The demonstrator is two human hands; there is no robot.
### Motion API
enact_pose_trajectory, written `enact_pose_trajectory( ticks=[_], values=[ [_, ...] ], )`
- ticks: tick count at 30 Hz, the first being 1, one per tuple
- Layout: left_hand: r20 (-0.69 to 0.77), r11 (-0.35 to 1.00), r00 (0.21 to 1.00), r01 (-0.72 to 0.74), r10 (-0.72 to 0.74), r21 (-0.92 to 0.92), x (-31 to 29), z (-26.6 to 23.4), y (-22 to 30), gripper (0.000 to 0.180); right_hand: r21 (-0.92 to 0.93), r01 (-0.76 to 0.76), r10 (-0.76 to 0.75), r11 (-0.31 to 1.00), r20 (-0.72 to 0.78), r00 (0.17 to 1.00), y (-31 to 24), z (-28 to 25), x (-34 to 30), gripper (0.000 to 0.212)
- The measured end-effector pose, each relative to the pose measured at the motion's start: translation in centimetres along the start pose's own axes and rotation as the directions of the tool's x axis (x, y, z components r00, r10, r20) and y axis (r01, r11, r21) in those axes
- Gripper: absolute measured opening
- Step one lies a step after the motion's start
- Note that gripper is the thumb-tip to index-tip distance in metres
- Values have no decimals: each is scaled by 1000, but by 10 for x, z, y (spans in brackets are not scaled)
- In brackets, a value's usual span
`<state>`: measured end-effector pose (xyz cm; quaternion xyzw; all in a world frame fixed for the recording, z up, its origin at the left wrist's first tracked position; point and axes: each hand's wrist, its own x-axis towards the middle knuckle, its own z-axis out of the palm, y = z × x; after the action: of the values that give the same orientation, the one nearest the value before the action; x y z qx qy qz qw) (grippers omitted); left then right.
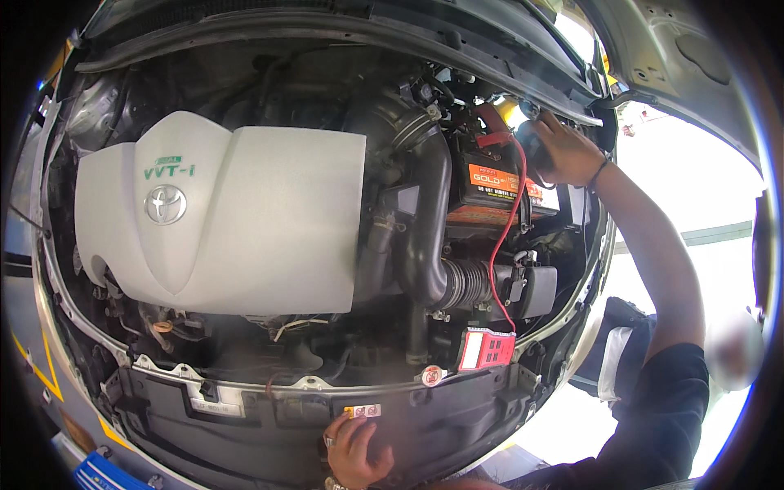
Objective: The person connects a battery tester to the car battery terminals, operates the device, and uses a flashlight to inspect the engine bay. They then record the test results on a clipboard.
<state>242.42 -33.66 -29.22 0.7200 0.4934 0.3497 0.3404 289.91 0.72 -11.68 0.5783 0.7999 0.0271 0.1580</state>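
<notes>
head view: at two o'clock the right hand [566,149] grips a dark, half-hidden object [535,147] beside the battery [486,194]; at one, a red clamp [492,122]; at five, a red tester [496,349]. the left hand [358,453], slack with thumb apart, is at six by the black panel [294,437].

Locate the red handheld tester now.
In the head view, the red tester sits low, right of centre, beside a round red-and-white label and below the ribbed black hose.

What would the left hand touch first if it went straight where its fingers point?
Probably the small white-and-yellow rectangular label just beyond the left hand, though depth is unclear.
</notes>
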Motion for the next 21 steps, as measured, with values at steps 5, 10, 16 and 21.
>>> enact_pose_trajectory(
  ticks=[5, 10, 16, 21],
  values=[
    [-1, 1000, 1000, -6, 6, -19, 0, -1, 1, 42, -25, -57, 59, 998, 65, 996, 2, -4, 4, 86],
    [75, 999, 997, 16, -13, -48, 0, -2, -3, 43, -116, -24, 22, 993, -19, 1000, 29, 15, -13, 82],
    [33, 1000, 999, 3, -3, 13, -7, -2, -9, 44, 42, -75, 82, 996, -214, 973, 5, -12, -39, 79],
    [66, 1000, 998, -2, 3, -15, -5, -3, -12, 45, 310, -236, 302, 921, -186, 935, -75, -32, -148, 76]
  ],
)
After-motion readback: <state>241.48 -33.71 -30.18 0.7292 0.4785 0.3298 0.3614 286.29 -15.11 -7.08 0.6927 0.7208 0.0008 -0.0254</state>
